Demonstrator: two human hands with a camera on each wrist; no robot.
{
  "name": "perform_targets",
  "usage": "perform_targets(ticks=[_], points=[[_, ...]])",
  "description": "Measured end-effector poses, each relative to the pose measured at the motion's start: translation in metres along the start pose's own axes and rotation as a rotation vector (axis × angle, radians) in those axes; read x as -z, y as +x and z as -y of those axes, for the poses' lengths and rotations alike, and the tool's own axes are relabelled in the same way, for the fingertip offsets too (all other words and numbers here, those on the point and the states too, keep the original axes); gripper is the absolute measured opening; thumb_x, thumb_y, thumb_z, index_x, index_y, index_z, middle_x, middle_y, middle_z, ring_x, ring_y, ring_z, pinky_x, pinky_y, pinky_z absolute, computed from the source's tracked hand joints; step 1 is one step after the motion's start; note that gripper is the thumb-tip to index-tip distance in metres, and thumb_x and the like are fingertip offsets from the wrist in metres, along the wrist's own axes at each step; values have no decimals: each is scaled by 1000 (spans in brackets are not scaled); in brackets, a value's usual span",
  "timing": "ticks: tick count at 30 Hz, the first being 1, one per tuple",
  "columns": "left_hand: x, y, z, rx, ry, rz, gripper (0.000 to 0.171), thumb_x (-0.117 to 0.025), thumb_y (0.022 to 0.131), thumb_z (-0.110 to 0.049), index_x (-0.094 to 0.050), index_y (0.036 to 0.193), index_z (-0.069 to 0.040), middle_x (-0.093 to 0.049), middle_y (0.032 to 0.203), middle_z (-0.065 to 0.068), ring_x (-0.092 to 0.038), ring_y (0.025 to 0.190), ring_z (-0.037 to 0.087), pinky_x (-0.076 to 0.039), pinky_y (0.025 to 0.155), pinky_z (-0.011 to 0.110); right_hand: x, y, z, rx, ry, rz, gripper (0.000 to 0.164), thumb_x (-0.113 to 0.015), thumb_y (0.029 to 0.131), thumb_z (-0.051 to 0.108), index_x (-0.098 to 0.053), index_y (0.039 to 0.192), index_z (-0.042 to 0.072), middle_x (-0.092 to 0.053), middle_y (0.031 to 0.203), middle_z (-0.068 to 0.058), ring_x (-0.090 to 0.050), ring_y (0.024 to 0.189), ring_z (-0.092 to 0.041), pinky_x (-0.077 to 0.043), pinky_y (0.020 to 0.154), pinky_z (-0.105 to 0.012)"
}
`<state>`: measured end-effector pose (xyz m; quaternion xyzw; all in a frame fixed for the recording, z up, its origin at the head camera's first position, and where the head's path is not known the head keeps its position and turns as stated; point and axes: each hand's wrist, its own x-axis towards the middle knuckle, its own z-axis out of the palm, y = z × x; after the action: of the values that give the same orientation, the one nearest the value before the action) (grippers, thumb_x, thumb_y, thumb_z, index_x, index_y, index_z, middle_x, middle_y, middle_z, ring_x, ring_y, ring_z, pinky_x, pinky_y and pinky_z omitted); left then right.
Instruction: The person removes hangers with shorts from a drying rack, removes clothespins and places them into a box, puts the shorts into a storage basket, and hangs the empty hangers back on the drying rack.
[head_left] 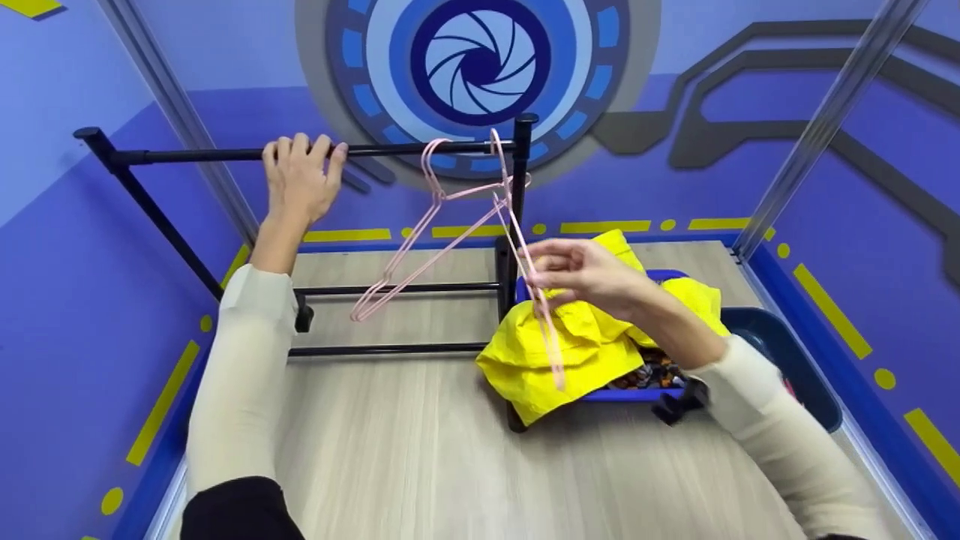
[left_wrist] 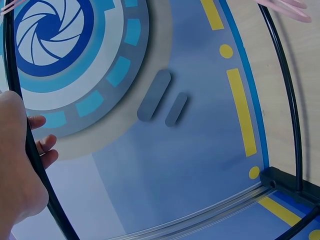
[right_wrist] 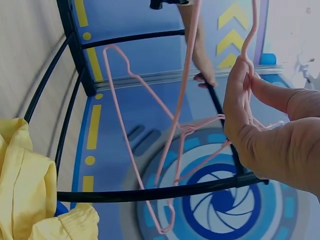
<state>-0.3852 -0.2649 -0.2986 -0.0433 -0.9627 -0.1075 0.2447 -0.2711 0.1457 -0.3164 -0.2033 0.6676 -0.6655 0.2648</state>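
Note:
My left hand grips the black top rail of a clothes rack, left of its middle. The left wrist view shows fingertips curled past the rail's far side. A pink hanger is pinched between thumb and fingers of my right hand, at the rack's right end. Its hook stands at the rail's height, close to the right post. Farther left on the same rail hang pink hangers close together, their hooks side by side. Yellow cloth lies below and behind my right hand, partly hidden by it.
The yellow cloth drapes over a blue basket that also holds patterned fabric. A dark tub stands right of it, partly behind my right sleeve. Two lower rack bars run above the wooden floor. Blue walls enclose the area.

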Motion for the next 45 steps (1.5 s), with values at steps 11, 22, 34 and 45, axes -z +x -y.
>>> perform_targets(ticks=[11, 22, 34, 45], points=[[-3, -1, 0, -7, -13, -33, 55, -27, 111, -48, -53, 123, -2, -50, 118, 26, -41, 119, 46, -19, 116, 59, -14, 61, -23, 10, 145, -95, 30, -61, 98, -4, -57, 126, 5, -73, 89, -1, -71, 75, -18, -64, 74, -39], [-5, 0, -2, -19, -25, -51, 54, -28, 111, -47, -54, 124, -2, -51, 117, 26, -42, 120, 46, -20, 117, 59, -47, 54, -25, 38, 168, -64, 29, -61, 97, -7, -56, 120, 8, -73, 86, -3, -72, 73, -17, -64, 70, -37], [-6, 0, 0, -6, -26, -46, 54, -28, 111, -48, -54, 126, -3, -51, 119, 25, -41, 123, 46, -19, 117, 58, -66, 45, -19, 69, 161, -139, 30, -64, 94, -9, -57, 120, 5, -73, 85, -2, -73, 73, -16, -64, 69, -39], [-6, -1, -1, -13, -32, -67, 53, -28, 111, -46, -55, 123, -2, -51, 116, 26, -42, 120, 46, -19, 117, 59, -38, 88, -35, 137, 5, -309, 39, -66, 95, -4, -56, 132, -2, -73, 87, -3, -73, 74, -13, -63, 69, -34]])
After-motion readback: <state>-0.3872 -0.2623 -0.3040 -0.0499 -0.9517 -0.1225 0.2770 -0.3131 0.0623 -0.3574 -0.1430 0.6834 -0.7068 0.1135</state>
